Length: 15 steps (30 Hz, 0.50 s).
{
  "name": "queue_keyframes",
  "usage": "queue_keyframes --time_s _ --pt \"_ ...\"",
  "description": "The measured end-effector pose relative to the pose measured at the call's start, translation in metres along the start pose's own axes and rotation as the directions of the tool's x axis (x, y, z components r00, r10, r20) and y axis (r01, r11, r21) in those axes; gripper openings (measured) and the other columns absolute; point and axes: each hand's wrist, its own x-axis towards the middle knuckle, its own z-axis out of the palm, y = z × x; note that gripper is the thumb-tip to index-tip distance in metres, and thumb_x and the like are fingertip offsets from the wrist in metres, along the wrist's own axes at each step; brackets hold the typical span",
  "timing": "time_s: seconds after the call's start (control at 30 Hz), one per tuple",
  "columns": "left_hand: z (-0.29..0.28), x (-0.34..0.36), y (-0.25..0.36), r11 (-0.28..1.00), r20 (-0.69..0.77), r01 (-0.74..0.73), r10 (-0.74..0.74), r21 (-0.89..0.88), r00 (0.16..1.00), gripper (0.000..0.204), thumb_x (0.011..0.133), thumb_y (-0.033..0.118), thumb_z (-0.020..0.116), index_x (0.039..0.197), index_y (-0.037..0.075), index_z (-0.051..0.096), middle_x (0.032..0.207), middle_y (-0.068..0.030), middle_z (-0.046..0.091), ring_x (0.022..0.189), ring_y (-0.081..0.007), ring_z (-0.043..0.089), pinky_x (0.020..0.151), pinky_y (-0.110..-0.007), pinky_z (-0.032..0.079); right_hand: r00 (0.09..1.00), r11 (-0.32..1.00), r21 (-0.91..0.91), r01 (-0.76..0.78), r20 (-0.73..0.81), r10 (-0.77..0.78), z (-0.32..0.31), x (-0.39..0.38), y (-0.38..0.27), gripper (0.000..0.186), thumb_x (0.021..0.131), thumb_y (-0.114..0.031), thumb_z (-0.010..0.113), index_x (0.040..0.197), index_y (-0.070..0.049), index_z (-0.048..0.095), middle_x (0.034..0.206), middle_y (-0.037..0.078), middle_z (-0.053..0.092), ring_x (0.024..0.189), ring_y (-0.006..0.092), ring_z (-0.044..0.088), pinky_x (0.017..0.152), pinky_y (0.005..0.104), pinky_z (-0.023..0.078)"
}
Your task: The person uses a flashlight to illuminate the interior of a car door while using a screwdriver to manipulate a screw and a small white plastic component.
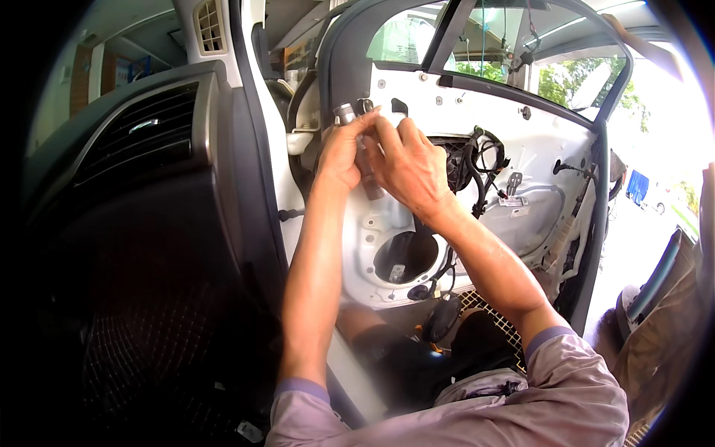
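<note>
In front of me stands an opened car door [540,141], its white inner metal bare of a trim panel. Both my hands are raised close together at its upper hinge-side part. My left hand [342,155] is closed around a grey cylindrical tool [369,181], whose lower end shows below the fingers. Beside it, my right hand [410,165] has bent fingers meeting the left fingertips; what they pinch is hidden. Just above the fingertips a small dark round part [365,104] shows against the door.
Dark wiring [480,160] hangs from the door's middle. Below is a round speaker opening [406,257]. The dashboard [149,149] fills the left side. A person's arm [646,48] reaches to the window frame at upper right; tan clothing [663,350] shows at far right.
</note>
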Motion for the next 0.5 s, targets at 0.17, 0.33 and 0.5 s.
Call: queue_keyframes --time_s 0.17,0.33,0.5 --pt "-0.007 0.003 -0.004 0.997 0.042 0.073 -0.072 -0.019 0.997 0.018 0.088 0.026 0.078 0.085 0.011 0.068 0.083 0.0026 0.066 0.075 -0.011 0.062 0.065 -0.028 0.05 0.983 0.985 0.014 -0.172 0.072 0.17 0.011 0.0 0.001 0.02 0.095 -0.024 0.065 0.106 -0.008 0.063 0.07 0.007 0.067 0.057 0.0263 0.067 0.047 0.0396 0.049" --pt "0.012 -0.009 0.0 0.996 -0.04 0.067 -0.07 -0.066 0.997 0.022 0.082 0.021 0.084 0.092 0.009 0.068 0.082 -0.0002 0.065 0.073 -0.0129 0.061 0.063 -0.029 0.05 0.999 0.997 -0.059 0.04 -0.009 -0.04 0.004 0.001 0.008 0.016 0.091 -0.022 0.068 0.102 -0.011 0.063 0.077 0.005 0.063 0.062 0.0247 0.066 0.048 0.0395 0.049" --pt "-0.002 0.011 -0.01 0.986 -0.05 0.09 -0.098 -0.142 0.994 0.025 0.079 0.018 0.087 0.091 0.006 0.068 0.082 -0.0013 0.064 0.072 -0.0151 0.061 0.062 -0.029 0.049 0.975 0.984 0.033 -0.175 0.146 0.169 -0.003 0.003 -0.004 0.033 0.093 -0.026 0.066 0.117 -0.006 0.058 0.079 0.01 0.069 0.064 0.0303 0.069 0.05 0.0422 0.052"
